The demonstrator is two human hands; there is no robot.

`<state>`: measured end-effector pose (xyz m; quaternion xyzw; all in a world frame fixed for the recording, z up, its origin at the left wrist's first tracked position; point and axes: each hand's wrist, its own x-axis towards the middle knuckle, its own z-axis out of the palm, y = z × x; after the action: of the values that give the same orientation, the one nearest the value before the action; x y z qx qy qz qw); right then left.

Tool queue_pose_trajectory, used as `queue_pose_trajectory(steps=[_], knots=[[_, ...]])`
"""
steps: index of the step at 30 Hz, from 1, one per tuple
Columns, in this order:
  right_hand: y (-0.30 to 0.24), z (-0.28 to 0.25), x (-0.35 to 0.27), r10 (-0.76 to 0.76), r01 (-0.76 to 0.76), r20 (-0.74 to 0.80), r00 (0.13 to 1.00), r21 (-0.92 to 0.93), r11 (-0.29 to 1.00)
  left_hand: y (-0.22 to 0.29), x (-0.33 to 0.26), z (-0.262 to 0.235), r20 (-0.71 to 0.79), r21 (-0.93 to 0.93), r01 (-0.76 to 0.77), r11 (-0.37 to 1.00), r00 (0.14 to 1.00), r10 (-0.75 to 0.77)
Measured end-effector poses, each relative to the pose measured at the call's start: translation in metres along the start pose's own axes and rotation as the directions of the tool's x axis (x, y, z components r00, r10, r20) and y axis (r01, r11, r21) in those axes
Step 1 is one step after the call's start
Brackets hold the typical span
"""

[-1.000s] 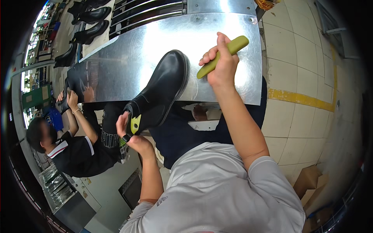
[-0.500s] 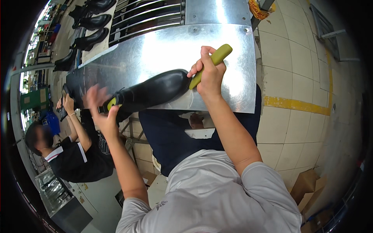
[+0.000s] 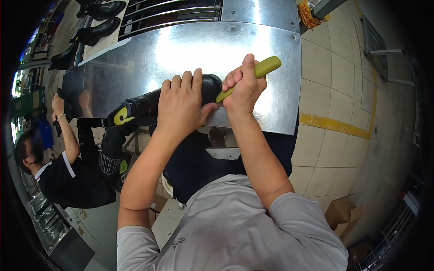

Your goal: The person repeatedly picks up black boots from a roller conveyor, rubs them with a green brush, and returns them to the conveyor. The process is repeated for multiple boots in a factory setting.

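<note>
**Black boot pinned on steel bench under two hands**

Black and glossy, the boot [image 3: 149,106] is lying on its side along the near edge of the shiny metal bench [image 3: 190,49], its rounded toe pointing toward the person's right and its opening, lined in yellow-green, facing left. The left hand [image 3: 181,106] is pressing down flat over the middle of the boot, fingers spread and curled over the far side, thumb reaching toward the toe, so the boot is sitting directly beneath the palm and is partly hidden by it. The right hand [image 3: 244,88] is closing in a fist around a yellow-green handled tool [image 3: 260,70]; the handle is sticking up and to the right out of the fist, while its working end is slanting down toward the toe of the boot, just beside the left thumb. Whether the tip is touching the leather cannot be told, since the hands are covering that spot. Both forearms are coming up from the lower edge, over a grey shirt and a dark apron.

To the left, below the bench edge, another person [image 3: 68,171] in dark clothing is sitting and holding up another dark boot. More black boots [image 3: 97,27] are standing on a rack at the far left of the bench. Pale floor tiles with a yellow line [image 3: 337,126] are running along the right side.
</note>
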<state>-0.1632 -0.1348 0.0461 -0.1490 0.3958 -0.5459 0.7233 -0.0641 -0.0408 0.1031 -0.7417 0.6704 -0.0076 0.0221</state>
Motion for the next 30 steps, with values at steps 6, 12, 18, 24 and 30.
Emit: queue_pose_trajectory(steps=[6, 12, 18, 24, 30], knots=[[0.001, 0.011, 0.011, 0.039, -0.043, -0.027, 0.999, -0.165, 0.985, 0.0, 0.005, 0.004, 0.041, -0.046, 0.024, 0.999, 0.999, -0.022], [-0.012, 0.027, 0.037, 0.218, -0.164, 0.137, 0.966, -0.326, 0.931, -0.002, 0.003, 0.009, -0.019, -0.054, -0.018, 0.998, 1.0, 0.017], [-0.006, 0.041, 0.056, 0.437, -0.291, 0.247, 0.865, -0.462, 0.838, -0.015, 0.005, 0.008, -0.065, -0.039, -0.144, 0.989, 0.988, 0.141], [0.03, 0.047, 0.056, 0.404, -0.238, 0.458, 0.792, -0.377, 0.895, -0.034, -0.005, 0.009, -0.101, -0.122, -0.335, 0.934, 0.941, 0.324], [0.007, 0.014, 0.045, 0.249, -0.187, 0.458, 0.853, -0.179, 0.966, -0.019, -0.036, 0.057, -0.438, -0.064, -0.047, 0.997, 0.899, 0.014]])
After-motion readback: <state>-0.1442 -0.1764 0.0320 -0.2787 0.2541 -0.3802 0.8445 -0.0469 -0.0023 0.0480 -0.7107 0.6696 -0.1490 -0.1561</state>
